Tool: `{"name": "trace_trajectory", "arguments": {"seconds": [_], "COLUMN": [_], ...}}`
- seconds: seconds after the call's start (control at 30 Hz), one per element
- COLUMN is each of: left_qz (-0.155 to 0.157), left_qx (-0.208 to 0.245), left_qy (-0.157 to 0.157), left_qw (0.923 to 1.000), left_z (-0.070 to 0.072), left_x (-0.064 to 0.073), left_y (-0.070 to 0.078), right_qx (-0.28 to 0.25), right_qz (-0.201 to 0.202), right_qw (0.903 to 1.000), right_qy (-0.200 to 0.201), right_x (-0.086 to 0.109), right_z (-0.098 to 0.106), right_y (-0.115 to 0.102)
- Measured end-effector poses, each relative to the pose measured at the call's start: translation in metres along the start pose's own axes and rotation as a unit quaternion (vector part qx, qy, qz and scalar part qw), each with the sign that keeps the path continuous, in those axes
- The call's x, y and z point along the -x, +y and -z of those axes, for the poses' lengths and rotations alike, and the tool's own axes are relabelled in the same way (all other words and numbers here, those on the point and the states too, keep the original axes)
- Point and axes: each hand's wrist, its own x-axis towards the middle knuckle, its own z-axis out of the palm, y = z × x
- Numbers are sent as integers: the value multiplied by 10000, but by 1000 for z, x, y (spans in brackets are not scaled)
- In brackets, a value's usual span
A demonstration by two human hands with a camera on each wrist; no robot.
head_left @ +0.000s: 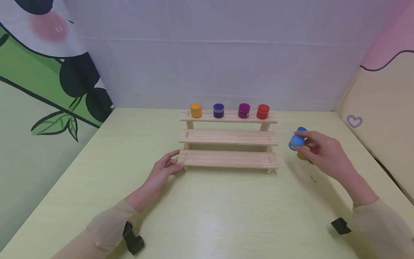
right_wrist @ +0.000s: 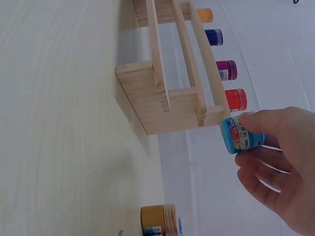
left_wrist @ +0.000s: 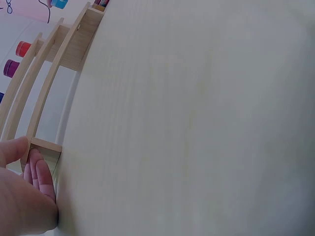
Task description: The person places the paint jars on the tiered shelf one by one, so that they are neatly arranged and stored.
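Note:
My right hand (head_left: 330,154) pinches a small light blue paint jar (head_left: 296,142) between thumb and fingers, to the right of a three-step wooden rack (head_left: 226,158). In the right wrist view the light blue jar (right_wrist: 240,135) shows a printed label and is raised off the table. My left hand (head_left: 161,174) grips the left end of the rack's lowest step, thumb on top and fingers under it in the left wrist view. Along the top step stand an orange jar (head_left: 196,110), a dark blue jar (head_left: 218,111), a purple jar (head_left: 244,111) and a red jar (head_left: 263,112).
Behind the right hand, a blue jar (head_left: 302,129) and a dark yellow jar (head_left: 303,153) stand on the table (head_left: 207,208), partly hidden. A small dark mark (head_left: 313,178) lies near them. Printed cloth walls (head_left: 226,72) border the table at the back and sides.

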Motion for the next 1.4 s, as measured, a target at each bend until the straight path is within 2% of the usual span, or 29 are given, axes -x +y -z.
{"name": "trace_trajectory", "arguments": {"seconds": [0.27, 0.47, 0.63, 0.77, 0.87, 0.97, 1.2, 1.4], "left_qz": [26, 99, 156, 130, 88, 40, -175, -295], "left_qx": [-21, -48, -248, -425, -344, -193, 129, 239], "left_qy": [-3, -140, -661, -1211, -1531, -1701, -1748, -1680], "left_qw": [10000, 9998, 9974, 9916, 9876, 9852, 9844, 9851], "left_z": [1, 4, 16, 26, 33, 36, 38, 39], "left_x": [-1, -3, -10, -18, -24, -27, -29, -27], "left_y": [0, 1, 3, 4, 4, 2, -6, -8], "right_qx": [-174, -318, -514, -668, -762, -901, -1210, -1797], "right_qz": [295, 397, 478, 431, 391, 492, 812, 680], "right_qw": [9986, 9979, 9973, 9968, 9963, 9946, 9890, 9808], "right_qy": [405, 409, 211, 32, -90, -174, -264, -328], "right_x": [-12, -22, -32, -43, -53, -64, -90, -108], "right_z": [-11, -22, -30, -37, -43, -50, -63, -83], "right_y": [-19, -29, -38, -46, -52, -58, -79, -92]}}
